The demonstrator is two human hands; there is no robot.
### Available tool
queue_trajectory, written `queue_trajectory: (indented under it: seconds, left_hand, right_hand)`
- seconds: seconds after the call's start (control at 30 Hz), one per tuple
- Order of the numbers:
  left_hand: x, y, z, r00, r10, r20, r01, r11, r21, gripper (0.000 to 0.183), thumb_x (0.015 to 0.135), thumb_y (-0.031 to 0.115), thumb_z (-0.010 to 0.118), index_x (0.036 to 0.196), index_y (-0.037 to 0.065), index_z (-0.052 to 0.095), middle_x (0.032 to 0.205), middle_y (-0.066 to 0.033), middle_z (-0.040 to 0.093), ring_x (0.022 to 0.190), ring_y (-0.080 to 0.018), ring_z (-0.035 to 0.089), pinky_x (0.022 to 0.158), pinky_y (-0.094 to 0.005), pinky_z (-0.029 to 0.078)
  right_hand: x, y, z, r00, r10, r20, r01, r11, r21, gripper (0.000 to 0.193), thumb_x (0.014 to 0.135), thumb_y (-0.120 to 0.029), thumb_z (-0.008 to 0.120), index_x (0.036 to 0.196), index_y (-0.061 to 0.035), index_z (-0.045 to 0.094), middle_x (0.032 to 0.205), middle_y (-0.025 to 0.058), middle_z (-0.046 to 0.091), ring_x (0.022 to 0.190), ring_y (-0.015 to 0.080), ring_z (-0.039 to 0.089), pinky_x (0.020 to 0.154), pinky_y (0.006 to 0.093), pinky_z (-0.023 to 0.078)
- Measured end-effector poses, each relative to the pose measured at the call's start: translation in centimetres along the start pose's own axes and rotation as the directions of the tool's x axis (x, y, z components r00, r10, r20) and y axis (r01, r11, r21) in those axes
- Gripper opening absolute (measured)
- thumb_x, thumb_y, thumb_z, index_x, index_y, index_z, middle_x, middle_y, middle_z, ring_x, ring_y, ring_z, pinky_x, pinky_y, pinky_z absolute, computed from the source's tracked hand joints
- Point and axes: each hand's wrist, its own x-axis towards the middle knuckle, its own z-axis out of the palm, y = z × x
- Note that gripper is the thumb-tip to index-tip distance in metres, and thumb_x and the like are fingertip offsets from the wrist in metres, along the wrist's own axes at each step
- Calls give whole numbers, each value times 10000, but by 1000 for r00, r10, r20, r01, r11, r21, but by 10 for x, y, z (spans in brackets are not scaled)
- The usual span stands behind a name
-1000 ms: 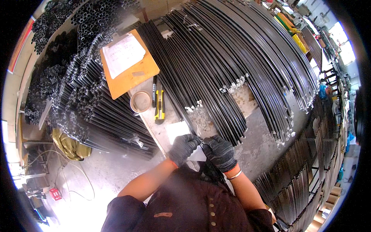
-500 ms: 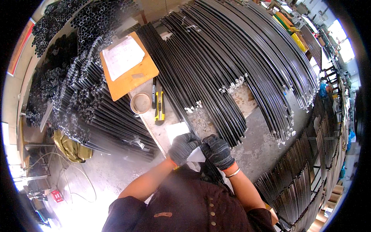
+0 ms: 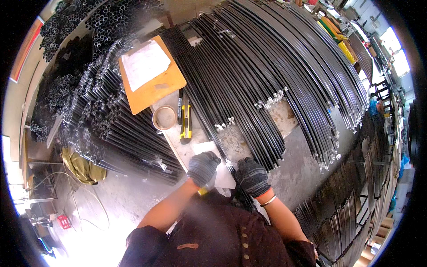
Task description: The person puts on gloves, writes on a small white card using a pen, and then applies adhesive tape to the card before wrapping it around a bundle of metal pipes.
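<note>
My left hand, in a dark grey knit glove, is curled closed just left of a black tube. What its fingers hold, if anything, is hidden. My right hand, gloved alike, is closed at the tube's near end, close to a small white wrap on it. White paper lies between and below my hands, and another white piece is beyond my left hand. Farther up the narrow table are a yellow-black utility knife, a dark marker and a tape roll.
An orange clipboard with white sheets lies at the table's far end. Bundled black tubes spread to the right, many with white-wrapped ends. Stacked open tubes fill the left. Racks of dark bars stand at lower right; a hose crosses the floor.
My left hand has moved a little left, away from the tube and my right hand, uncovering the white wrap. My right hand has stayed almost in place. The view has shifted slightly.
</note>
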Motion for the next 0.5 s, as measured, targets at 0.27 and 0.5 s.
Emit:
queue_trajectory:
  seconds: [0.27,0.5]
  left_hand:
    - [5,-3,-19,976,-85,198,130,965,-226,269,851,259,659,984,27,682,917,-159,680,832,-283,663,758,-353,516]
    - [-2,14,-27,991,74,112,-3,843,-538,385,851,296,665,1094,2,615,997,-177,650,927,-321,627,817,-381,493]
  right_hand:
    - [-51,-6,-5,912,275,304,-369,875,315,463,816,-388,680,1077,-25,562,882,188,644,806,367,633,712,419,501]
    - [-107,10,88,985,37,171,-124,838,531,325,868,-199,630,1105,-15,504,868,111,639,773,218,618,659,349,483]
